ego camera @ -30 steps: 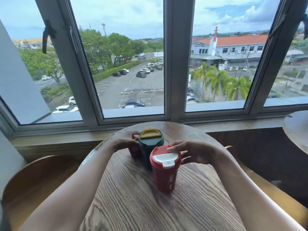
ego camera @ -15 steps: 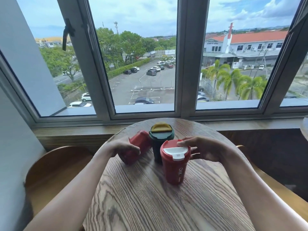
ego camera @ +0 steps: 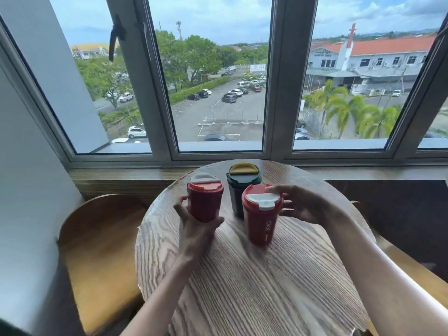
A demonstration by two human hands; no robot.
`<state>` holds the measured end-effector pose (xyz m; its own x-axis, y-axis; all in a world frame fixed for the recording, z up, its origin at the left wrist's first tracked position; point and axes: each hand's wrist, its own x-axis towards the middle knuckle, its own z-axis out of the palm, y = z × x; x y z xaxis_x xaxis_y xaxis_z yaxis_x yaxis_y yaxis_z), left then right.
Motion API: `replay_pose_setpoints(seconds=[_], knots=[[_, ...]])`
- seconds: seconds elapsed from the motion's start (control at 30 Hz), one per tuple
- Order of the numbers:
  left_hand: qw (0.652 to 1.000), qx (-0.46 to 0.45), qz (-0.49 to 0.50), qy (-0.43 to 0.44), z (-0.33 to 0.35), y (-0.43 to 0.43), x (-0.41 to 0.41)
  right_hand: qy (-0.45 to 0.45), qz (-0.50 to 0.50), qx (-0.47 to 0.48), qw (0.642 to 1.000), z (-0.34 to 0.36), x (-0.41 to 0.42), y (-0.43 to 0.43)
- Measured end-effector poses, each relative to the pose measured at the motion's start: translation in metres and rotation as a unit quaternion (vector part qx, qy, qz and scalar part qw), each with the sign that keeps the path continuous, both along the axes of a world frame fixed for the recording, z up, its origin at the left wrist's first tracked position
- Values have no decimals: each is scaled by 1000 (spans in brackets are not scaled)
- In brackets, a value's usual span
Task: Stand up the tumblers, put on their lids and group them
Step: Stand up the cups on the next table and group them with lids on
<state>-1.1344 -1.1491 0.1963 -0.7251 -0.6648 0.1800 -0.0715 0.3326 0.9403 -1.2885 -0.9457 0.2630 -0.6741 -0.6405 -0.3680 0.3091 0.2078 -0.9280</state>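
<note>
Left red tumbler (ego camera: 204, 202) now upright, lidded, in left hand (ego camera: 196, 229).

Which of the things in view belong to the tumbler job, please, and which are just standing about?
Part of the job:
- left red tumbler, held in the left hand
- right red tumbler, touched by the right hand
- green tumbler

Just there:
- round table
- wooden chairs

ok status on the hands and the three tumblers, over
Left hand gripping left red lidded tumbler, upright. Right hand on front red tumbler's lid. Green yellow-lidded tumbler standing behind. Nothing in the way.
</note>
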Motion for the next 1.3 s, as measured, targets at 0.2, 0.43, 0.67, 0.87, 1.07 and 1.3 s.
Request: replay_pose_setpoints(seconds=[0.2, 0.43, 0.67, 0.87, 1.07, 1.3], knots=[[997, 33, -18, -70, -22, 8, 12, 19, -68, -107, 992, -34, 15, 0], [999, 28, -40, -7, -26, 20, 26, 86, -119, -176, 973, -83, 53, 12], [998, -44, -38, -5, -26, 24, 26, 208, -88, -61, 972, -96, 69, 7], [997, 22, -62, 27, -29, 19, 26, 211, -112, -64, 969, -99, 70, 5], [998, -1, -61, 18, -32, 16, 19, 225, -120, -59, 965, -101, 68, 5], [999, -31, -33, 16, -32, 17, 14, 243, -132, -54, 959, -101, 68, 4]])
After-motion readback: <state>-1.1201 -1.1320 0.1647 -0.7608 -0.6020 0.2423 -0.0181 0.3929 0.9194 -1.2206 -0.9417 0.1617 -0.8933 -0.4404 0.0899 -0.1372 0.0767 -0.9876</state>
